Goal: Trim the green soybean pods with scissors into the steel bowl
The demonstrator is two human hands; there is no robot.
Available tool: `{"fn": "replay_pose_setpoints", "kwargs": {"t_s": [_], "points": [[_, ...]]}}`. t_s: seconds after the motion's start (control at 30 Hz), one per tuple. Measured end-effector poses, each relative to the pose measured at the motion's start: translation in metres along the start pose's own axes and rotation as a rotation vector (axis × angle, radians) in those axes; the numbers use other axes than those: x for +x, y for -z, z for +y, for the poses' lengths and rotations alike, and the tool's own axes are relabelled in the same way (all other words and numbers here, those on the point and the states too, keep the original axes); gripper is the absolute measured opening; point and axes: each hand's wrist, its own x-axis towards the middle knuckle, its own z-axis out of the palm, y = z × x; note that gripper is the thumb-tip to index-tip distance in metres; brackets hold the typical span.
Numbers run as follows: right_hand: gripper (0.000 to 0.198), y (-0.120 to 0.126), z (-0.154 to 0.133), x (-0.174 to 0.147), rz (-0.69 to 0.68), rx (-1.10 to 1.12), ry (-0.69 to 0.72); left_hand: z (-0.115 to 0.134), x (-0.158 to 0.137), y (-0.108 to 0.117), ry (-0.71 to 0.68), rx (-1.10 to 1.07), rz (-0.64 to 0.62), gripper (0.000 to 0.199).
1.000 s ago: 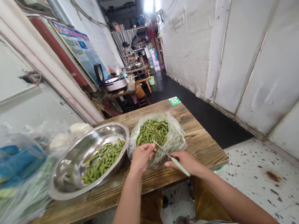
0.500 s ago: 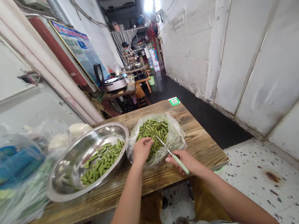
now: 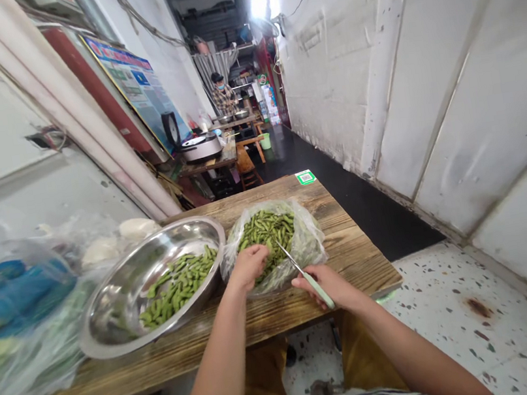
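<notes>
My left hand (image 3: 250, 265) is over the left part of an open clear plastic bag (image 3: 309, 233). Its fingers are curled together against the green soybean pods (image 3: 268, 228) inside; whatever they grip is hidden. In my right hand (image 3: 326, 284) is a pair of scissors (image 3: 317, 290) with a pale green handle, seen edge-on. Their thin metal blades point up and left, tips over the pods. Left of the bag, a wide oval steel basin (image 3: 105, 300) holds more pods (image 3: 181, 289), gathered toward its right side.
The wooden table (image 3: 350, 244) ends to the right of the bag. Plastic bags of vegetables (image 3: 18, 313) crowd its left side. Farther off are a rice cooker (image 3: 201, 147) on another table and a person (image 3: 223, 94) beside metal bowls. A white wall runs along the right.
My left hand's fingers have curled down and closed among the pods. The right hand and scissors stay almost where they were. The view has shifted slightly.
</notes>
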Motion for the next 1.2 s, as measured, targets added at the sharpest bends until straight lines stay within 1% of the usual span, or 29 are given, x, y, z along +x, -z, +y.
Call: {"fn": "replay_pose_setpoints", "kwargs": {"t_s": [0.1, 0.27, 0.47, 0.57, 0.7, 0.87, 0.97, 1.07, 1.2], "points": [[0.045, -0.001, -0.004, -0.002, -0.045, 0.045, 0.013, 0.002, -0.006, 0.002, 0.034, -0.081, -0.09, 0.022], [0.043, -0.002, -0.013, -0.009, -0.115, 0.132, 0.056, 0.004, -0.012, 0.004, 0.053, -0.167, -0.196, 0.023], [0.042, 0.0, -0.012, -0.01, -0.101, 0.16, 0.043, 0.005, -0.018, 0.006, 0.017, -0.237, -0.298, 0.024], [0.042, 0.0, -0.01, -0.01, -0.086, 0.122, 0.047, 0.005, -0.019, 0.006, 0.008, -0.229, -0.322, 0.025], [0.042, 0.002, -0.011, -0.012, -0.103, 0.107, 0.08, 0.006, -0.02, 0.005, 0.023, -0.138, -0.354, 0.026], [0.043, 0.004, -0.008, -0.011, -0.128, 0.1, 0.09, 0.006, -0.021, 0.006, 0.04, -0.101, -0.357, 0.025], [0.042, 0.005, -0.006, -0.008, -0.117, 0.08, 0.083, 0.004, -0.02, 0.007, 0.051, -0.128, -0.351, 0.026], [0.042, 0.004, -0.006, -0.006, -0.08, 0.068, 0.065, 0.001, -0.018, 0.007, 0.058, -0.184, -0.286, 0.031], [0.044, 0.002, -0.009, -0.006, -0.028, 0.087, 0.039, -0.001, -0.018, 0.002, 0.037, -0.262, -0.153, 0.038]]}}
